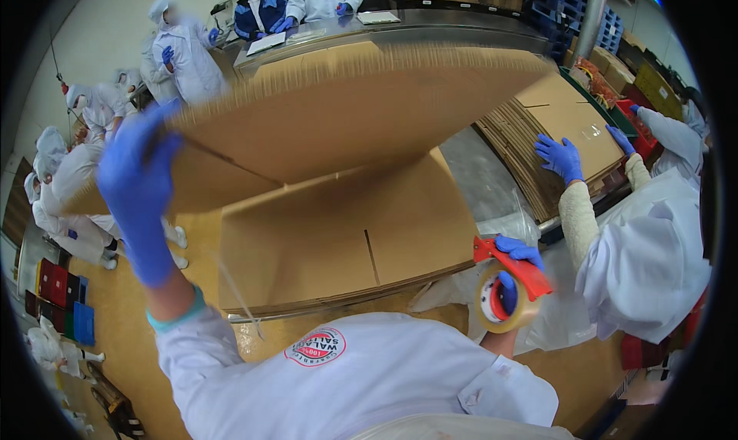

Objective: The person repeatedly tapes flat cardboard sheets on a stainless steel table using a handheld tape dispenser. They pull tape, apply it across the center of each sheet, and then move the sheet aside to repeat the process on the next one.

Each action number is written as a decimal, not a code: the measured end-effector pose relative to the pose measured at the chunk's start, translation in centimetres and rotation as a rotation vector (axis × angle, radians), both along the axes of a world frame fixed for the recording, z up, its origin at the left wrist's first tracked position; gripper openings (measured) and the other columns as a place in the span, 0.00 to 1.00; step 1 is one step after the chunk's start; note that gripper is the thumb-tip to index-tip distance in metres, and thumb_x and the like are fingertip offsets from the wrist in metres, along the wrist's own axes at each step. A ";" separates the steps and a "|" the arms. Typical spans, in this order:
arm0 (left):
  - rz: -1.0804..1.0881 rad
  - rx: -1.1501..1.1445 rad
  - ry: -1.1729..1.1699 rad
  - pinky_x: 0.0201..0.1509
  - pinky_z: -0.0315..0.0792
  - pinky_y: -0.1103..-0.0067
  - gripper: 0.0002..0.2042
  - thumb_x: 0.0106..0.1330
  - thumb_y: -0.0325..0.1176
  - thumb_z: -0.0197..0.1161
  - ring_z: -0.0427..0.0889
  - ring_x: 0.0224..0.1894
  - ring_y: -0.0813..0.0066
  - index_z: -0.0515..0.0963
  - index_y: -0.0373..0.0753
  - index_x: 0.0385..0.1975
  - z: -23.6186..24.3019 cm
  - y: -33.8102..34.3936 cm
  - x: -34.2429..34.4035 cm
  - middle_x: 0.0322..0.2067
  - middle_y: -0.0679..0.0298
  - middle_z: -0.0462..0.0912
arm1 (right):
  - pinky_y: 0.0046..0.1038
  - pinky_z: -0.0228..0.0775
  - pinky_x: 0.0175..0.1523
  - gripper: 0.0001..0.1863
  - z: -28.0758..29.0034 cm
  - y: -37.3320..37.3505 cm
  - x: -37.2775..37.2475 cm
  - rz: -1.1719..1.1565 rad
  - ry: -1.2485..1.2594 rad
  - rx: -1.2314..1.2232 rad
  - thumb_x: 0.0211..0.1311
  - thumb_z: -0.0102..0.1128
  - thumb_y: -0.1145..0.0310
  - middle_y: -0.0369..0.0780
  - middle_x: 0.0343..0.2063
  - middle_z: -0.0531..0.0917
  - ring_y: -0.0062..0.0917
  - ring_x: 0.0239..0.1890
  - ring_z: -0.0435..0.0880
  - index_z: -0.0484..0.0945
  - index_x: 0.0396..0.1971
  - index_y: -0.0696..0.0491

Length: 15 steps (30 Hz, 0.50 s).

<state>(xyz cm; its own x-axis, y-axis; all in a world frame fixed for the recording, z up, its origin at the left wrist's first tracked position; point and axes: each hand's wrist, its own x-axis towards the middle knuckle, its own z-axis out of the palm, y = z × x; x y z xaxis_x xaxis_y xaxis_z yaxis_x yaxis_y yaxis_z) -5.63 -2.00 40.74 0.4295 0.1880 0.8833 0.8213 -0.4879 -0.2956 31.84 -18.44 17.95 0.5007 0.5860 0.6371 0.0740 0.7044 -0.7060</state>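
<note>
My left hand (137, 180), in a blue glove, is raised at the left and grips the edge of a flattened cardboard box (354, 125). The box is lifted and tilted, and its far edge is smeared by motion. Beneath it lies a stack of flat cardboard boxes (307, 259) with a dark slot in the top sheet. Low on the right, my right hand (520, 249), also gloved, is closed around a red tape dispenser (530, 278) that carries a roll of clear tape. The dispenser is beside the stack's right corner, and some of my fingers are hidden behind the roll.
At my right, a co-worker's gloved hand (561, 159) rests by a second cardboard stack (580, 136). A metal table (477, 25) runs along the back, with people in white coats behind it. Coloured crates (54, 282) stand at the far left. Clear plastic sheeting (553, 317) hangs near the dispenser.
</note>
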 end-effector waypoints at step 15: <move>0.306 -1.108 0.001 0.55 0.31 0.40 0.58 0.32 0.59 0.68 0.30 0.65 0.46 0.40 0.47 0.63 -23.6 9.3 -3.0 0.65 0.60 0.36 | 0.17 0.71 0.30 0.09 -3.1 6.0 -10.9 0.386 0.042 -0.159 0.48 0.59 0.79 0.48 0.34 0.76 0.26 0.33 0.77 0.71 0.31 0.60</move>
